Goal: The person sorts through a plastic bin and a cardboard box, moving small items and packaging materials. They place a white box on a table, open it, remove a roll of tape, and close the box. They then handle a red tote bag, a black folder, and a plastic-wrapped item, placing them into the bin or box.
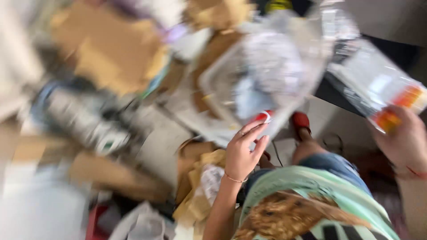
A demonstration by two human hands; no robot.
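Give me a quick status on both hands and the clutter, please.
Left hand open, fingers at clear plastic bag. Right hand gripping flat clear packet. Cardboard piled beyond, blurred.

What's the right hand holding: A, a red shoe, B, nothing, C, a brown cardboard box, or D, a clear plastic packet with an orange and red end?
D: the right hand grips a clear plastic packet by its orange and red end.

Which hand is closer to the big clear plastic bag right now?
Left. The left hand has its fingertips up against the lower edge of the clear plastic bag. The right hand is off to the bag's right, holding a flat clear packet with orange print.
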